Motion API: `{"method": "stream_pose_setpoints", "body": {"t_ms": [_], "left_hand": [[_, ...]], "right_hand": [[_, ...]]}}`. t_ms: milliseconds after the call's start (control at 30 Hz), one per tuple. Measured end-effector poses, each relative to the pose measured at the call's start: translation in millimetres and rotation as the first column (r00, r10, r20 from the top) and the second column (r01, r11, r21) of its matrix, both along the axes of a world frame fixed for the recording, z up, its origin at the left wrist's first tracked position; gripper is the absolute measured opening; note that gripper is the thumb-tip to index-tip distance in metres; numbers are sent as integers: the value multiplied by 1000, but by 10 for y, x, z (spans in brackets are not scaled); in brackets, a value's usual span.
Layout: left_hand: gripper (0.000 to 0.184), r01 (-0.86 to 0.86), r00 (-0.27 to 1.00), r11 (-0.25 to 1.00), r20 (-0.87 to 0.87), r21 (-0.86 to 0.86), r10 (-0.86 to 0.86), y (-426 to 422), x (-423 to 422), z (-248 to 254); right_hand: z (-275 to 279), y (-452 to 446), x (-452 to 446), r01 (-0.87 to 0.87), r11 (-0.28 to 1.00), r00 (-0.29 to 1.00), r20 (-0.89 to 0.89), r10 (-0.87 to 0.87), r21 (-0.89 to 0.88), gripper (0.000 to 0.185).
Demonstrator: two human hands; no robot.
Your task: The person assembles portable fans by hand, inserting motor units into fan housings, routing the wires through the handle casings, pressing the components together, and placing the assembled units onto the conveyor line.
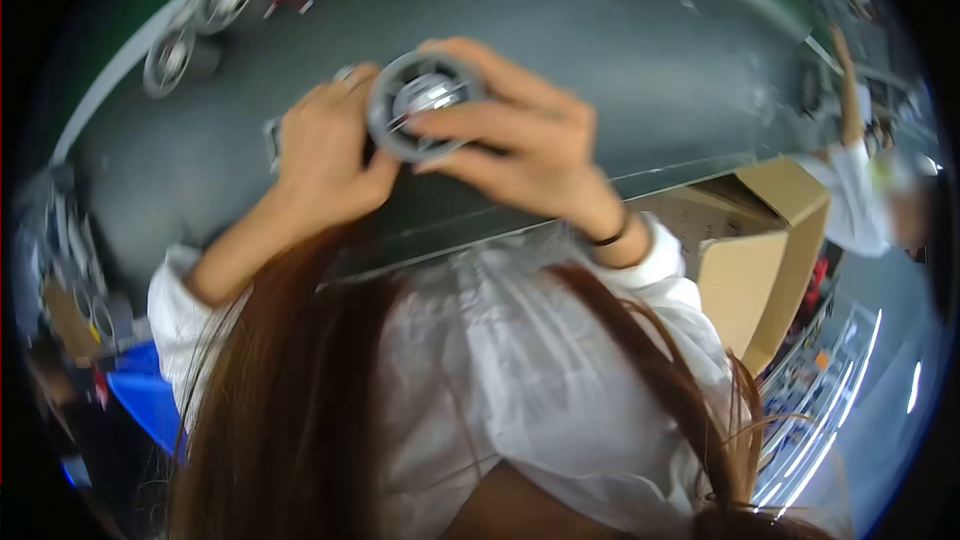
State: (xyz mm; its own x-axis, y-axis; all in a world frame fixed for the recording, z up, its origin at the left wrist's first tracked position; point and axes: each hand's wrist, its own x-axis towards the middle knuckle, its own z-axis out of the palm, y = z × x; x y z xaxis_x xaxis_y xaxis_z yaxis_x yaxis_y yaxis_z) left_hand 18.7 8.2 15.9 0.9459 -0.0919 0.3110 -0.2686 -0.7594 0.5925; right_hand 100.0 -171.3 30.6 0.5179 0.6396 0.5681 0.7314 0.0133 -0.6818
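Above the dark work surface, my right hand grips a round grey housing with a shiny metallic dome in its middle. Its thumb and fingers reach over the rim and onto the centre. My left hand is closed right beside the housing, its fingertips turned away and hidden. A small silver piece shows past the left edge of that hand; whether it is held, I cannot tell. Both hands are slightly blurred.
Several similar round housings with wires stand at the back left of the dark table. An open cardboard box is at the right, near a co-worker's white sleeve. A blue bin sits at lower left.
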Motion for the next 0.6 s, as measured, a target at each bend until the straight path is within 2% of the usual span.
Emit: {"method": "stream_pose_setpoints", "body": {"t_ms": [67, 133, 267, 367, 500, 533, 600], "left_hand": [[31, 4, 1000, 1000, -24, -24, -5, -16, 2, -30], [26, 35, 999, 997, -10, -67, -36, -19, 33, -55], [19, 30, 993, 988, -112, -151, -48, 62, 66, -59], [26, 64, 966, 977, -232, -205, -112, 137, 79, -26], [20, 97, 984, 976, -129, -196, -124, 155, 96, -26], [20, 81, 979, 977, -167, -198, -115, 154, 95, -7], [19, 48, 964, 978, -247, -202, -98, 134, 76, 29]], "right_hand": [[22, -71, 75, -65, 998, 998, -16, 65, -19, 29], [40, -81, 77, -39, 999, 998, 38, 40, -31, 29], [7, -30, 148, -47, 999, 996, 72, 47, 4, 27], [-75, -59, 182, -55, 998, 994, -97, 57, 25, 37], [-95, -80, 314, -200, 972, 921, -315, 229, 120, 33], [-104, -164, 356, -198, 977, 893, -397, 212, 77, 28], [-123, -168, 374, -232, 967, 914, -316, 254, 106, 26]]}}
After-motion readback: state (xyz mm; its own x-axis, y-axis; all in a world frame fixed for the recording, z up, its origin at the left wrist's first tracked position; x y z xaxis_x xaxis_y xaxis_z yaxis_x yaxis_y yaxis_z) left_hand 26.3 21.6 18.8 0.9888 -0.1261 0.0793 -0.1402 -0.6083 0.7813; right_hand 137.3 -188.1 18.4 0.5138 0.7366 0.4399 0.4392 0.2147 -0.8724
